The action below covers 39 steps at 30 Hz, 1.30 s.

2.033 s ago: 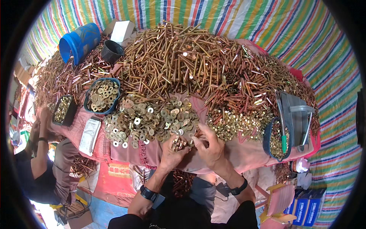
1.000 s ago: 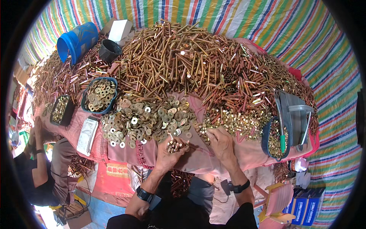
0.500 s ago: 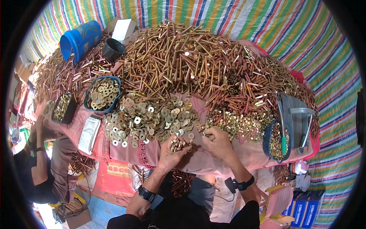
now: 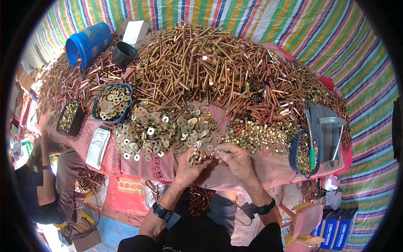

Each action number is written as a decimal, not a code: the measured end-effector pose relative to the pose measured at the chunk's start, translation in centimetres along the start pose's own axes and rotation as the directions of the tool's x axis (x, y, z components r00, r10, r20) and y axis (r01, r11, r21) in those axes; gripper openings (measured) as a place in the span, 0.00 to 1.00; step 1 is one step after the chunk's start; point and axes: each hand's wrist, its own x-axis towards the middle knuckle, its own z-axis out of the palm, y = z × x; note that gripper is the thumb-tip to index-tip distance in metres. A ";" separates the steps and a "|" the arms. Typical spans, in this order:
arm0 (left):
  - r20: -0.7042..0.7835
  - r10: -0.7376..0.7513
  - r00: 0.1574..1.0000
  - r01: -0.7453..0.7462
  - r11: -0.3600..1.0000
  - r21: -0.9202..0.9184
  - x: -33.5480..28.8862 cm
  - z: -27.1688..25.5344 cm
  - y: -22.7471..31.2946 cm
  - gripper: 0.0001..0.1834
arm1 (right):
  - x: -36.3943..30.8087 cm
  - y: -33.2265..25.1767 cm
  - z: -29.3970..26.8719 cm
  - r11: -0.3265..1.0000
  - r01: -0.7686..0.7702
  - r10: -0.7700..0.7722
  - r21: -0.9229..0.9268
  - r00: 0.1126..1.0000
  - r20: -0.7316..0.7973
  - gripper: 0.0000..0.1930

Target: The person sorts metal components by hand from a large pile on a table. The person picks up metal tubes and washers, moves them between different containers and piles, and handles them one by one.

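Pinching a small piece [image 4: 217,155], right hand [image 4: 236,161] back from the nut pile [image 4: 262,136], left hand [image 4: 187,169] gripping metal rods [image 4: 195,158]

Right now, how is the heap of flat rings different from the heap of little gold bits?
The ring heap has flat, round pieces with holes in the middle; the gold-bit heap has smaller, chunkier ones. The ring heap looks mostly dull grey-brown, while the gold-bit heap looks yellower. The ring heap lies further left, the gold-bit heap further right. Both are loose piles of metal-looking pieces on pinkish cloth.
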 end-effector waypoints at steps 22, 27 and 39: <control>0.036 0.052 0.998 -0.055 0.996 0.071 0.0 -0.2 0.6 0.10 | 0.5 -2.7 2.0 0.709 0.316 -0.334 -0.631 0.938 0.094 0.12; 0.042 0.080 0.996 -0.084 0.993 0.088 0.1 -0.5 0.3 0.10 | 0.0 -2.8 2.6 0.828 0.013 -0.056 -0.561 0.997 -0.060 0.13; 0.041 0.073 0.996 -0.076 0.995 0.066 0.0 -0.4 -0.2 0.11 | 0.2 -1.0 2.2 0.861 0.174 -0.231 -0.478 0.971 -0.062 0.12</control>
